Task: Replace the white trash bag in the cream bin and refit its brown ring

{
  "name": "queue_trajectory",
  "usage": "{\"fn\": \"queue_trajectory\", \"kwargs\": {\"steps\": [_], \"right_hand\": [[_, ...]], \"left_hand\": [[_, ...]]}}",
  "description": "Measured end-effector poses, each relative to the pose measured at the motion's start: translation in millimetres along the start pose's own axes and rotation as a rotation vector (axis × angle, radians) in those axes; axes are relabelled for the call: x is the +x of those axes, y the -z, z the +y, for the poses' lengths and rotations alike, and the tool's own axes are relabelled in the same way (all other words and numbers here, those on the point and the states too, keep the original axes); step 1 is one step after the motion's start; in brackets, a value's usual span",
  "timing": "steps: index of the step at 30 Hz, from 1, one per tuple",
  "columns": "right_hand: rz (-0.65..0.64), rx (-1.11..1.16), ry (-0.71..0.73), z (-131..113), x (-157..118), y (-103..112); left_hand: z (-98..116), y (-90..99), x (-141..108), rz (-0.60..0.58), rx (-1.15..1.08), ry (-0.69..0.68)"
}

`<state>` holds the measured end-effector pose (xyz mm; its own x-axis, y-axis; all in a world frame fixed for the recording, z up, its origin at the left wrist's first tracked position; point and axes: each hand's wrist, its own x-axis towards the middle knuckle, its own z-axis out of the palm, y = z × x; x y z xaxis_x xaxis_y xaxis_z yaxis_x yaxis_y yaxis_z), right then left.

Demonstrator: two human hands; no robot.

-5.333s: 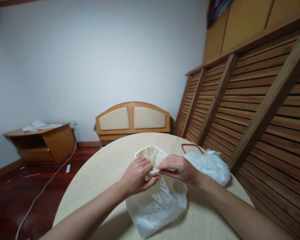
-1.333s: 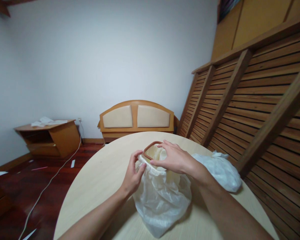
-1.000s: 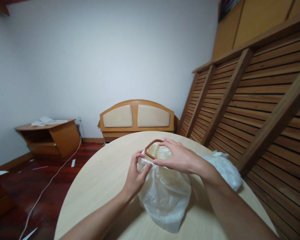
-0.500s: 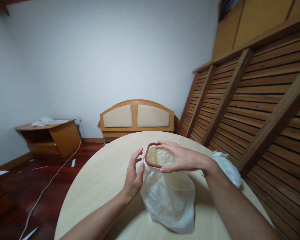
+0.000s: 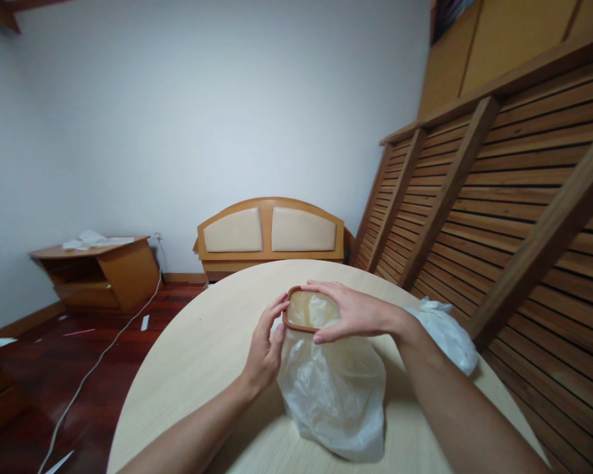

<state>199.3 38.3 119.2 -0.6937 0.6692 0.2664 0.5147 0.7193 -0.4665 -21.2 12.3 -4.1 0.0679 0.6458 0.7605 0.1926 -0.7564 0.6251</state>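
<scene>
A small bin with a rounded brown rim [image 5: 301, 328] stands near the middle of the round table. A translucent white plastic bag [image 5: 333, 395] hangs over its outside and spreads on the tabletop toward me. My right hand [image 5: 350, 309] spans the rim from the right, thumb on the near edge and fingers on the far edge. On the left corner of the rim rest the curved fingers of my left hand [image 5: 267, 342], its thumb just below. Folds of the bag show inside the bin; the rim's right end is hidden under my right hand.
Behind my right forearm a bunched white plastic bag [image 5: 445, 332] lies at the edge of the round table [image 5: 197, 368]. Slatted wood panels [image 5: 449, 197] lean on the right. A headboard [image 5: 271, 230] and a low cabinet [image 5: 99, 270] stand beyond; a cable [image 5: 103, 355] crosses the floor.
My left hand has closed in and its fingers now touch the rim. The rim has shifted slightly left and down, with my right hand following it.
</scene>
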Motion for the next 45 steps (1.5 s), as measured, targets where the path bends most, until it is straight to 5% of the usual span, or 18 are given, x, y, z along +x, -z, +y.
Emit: {"fn": "queue_trajectory", "kwargs": {"steps": [15,45], "right_hand": [[-0.071,0.083,-0.088,14,-7,7],[-0.084,0.059,0.017,30,-4,-3]], "left_hand": [[4,3.1,0,-0.072,-0.011,0.05],[4,2.7,1,-0.076,-0.042,0.061]]}}
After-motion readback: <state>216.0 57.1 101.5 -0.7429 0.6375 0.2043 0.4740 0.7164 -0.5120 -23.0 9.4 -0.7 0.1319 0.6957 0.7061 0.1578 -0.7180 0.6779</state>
